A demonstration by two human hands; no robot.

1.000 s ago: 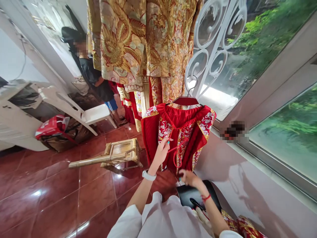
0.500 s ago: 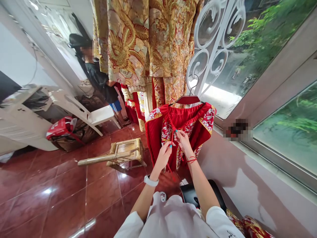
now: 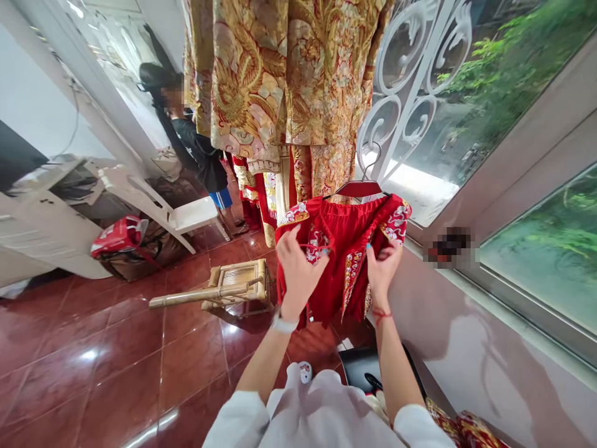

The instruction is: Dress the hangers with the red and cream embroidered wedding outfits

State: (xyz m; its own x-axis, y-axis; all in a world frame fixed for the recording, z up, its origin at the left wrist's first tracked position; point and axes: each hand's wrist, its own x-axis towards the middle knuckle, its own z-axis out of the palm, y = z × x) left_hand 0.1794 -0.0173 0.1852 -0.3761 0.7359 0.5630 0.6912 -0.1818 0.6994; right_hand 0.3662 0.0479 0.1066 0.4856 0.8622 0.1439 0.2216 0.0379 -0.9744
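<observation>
A red pleated garment with embroidered panels hangs in front of me on a hanger. Its two front sides are spread apart at the neckline. My left hand is at the left front, thumb and fingers closing around a thin red cord that runs across the embroidery; the exact grip is partly hidden. At the right front, my right hand has its fingers curled on the garment's edge, thumb pointing up.
Gold embroidered garments hang above and behind. A bamboo stool stands left on the tiled floor, with a white chair beyond. A person stands at the back left. A window lies right; a black seat is below.
My hands were together at the neckline with the red cord between them. They have moved apart, left and right, and the garment's front has opened.
</observation>
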